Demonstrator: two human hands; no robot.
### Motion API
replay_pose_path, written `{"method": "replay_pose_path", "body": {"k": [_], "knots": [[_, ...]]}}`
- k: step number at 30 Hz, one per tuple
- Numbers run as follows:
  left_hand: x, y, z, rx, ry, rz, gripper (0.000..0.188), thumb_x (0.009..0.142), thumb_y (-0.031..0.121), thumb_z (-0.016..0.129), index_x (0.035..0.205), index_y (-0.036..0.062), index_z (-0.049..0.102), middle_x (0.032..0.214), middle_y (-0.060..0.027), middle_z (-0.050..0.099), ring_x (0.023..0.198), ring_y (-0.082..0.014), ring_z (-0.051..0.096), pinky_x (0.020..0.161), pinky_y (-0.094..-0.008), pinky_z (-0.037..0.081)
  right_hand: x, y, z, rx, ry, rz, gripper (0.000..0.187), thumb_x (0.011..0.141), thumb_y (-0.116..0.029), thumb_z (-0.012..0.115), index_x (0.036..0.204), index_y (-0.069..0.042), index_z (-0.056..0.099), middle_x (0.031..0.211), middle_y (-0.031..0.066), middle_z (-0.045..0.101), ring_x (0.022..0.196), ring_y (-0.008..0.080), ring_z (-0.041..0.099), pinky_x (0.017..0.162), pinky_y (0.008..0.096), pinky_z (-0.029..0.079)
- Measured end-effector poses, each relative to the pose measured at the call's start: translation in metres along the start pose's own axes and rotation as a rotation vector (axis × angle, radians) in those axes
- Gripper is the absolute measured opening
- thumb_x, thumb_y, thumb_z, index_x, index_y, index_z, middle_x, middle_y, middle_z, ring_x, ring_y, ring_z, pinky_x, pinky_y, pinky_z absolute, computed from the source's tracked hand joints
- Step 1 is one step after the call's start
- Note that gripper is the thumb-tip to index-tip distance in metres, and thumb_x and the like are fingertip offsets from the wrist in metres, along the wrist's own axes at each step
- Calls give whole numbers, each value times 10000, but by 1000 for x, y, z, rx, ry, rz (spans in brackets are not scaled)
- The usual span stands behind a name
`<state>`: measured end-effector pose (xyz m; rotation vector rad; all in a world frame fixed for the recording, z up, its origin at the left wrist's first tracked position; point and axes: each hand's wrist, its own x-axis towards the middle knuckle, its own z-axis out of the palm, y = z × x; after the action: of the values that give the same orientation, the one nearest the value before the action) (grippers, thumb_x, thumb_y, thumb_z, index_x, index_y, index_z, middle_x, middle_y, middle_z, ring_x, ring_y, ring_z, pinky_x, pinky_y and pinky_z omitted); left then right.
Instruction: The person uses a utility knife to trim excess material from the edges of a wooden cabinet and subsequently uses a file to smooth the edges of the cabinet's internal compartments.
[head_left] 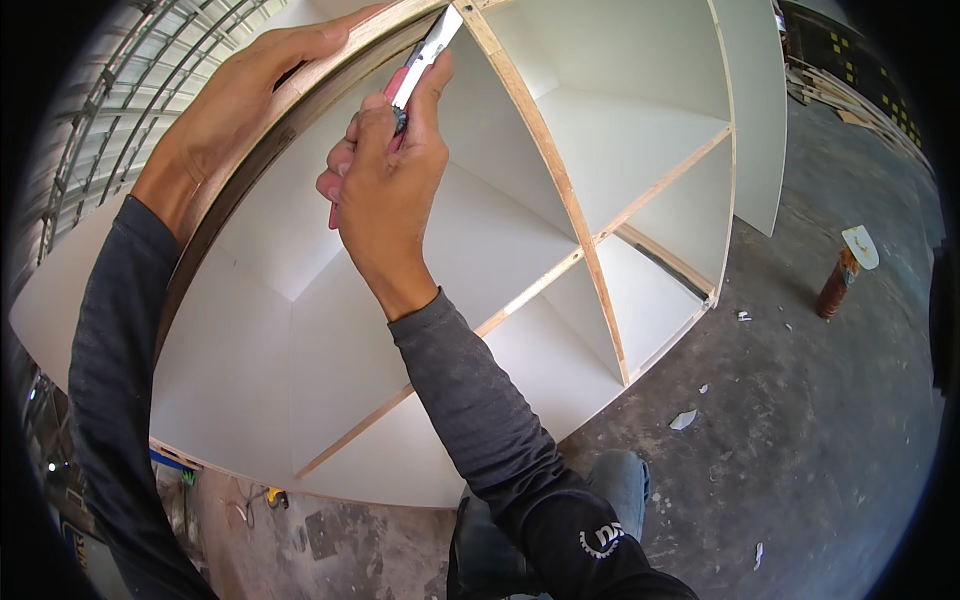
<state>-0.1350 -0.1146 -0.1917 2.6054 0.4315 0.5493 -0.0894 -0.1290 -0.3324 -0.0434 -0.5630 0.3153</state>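
Right hand (397, 165) squeezes a red knife (430, 62) by the cabinet's (572, 205) top; left hand (255, 85) grips the cabinet's left, likely for steadiness.

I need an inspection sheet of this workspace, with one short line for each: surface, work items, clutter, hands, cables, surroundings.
Surface: grey concrete floor, stained.
Work items: white cabinet with wood-edged dividers; red-handled knife, its tip near the cabinet's upper rim, contact unclear.
Clutter: white scraps on the floor; brown tube with a flat white piece at its top; wood strips at upper right.
Hands: left hand on the cabinet's outer edge; right hand closed around the knife.
Cables: a possible cord near a small yellow item at lower left, too small to confirm.
Surroundings: ribbed sheeting at upper left.
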Motion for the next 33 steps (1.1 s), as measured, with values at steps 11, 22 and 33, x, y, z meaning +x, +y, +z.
{"method": "replay_pose_path", "body": {"k": [11,22,33], "knots": [[6,-8,-10,65,0,42,507,973,376,581,1385,83,622,1108,-111,695,942,-137,658,793,-236,536,-20,13,19,6,27,16,713,1077,-150,428,1616,-87,-34,742,-14,464,531,45,432,430,229,429],[7,-13,-21,148,-5,25,436,1011,372,584,1289,43,650,1298,-86,592,1221,-157,569,1057,-295,432,-70,41,44,-42,-13,-24,708,1081,-159,413,1620,-96,-42,697,-31,460,540,27,431,467,208,422],[-1,4,-9,207,-34,0,482,1051,328,510,1441,47,546,1363,-129,607,1220,-162,565,1055,-210,375,-87,56,46,-185,-22,-79,692,1069,-113,401,1622,-90,-15,701,-15,494,538,31,442,464,212,427]]}}
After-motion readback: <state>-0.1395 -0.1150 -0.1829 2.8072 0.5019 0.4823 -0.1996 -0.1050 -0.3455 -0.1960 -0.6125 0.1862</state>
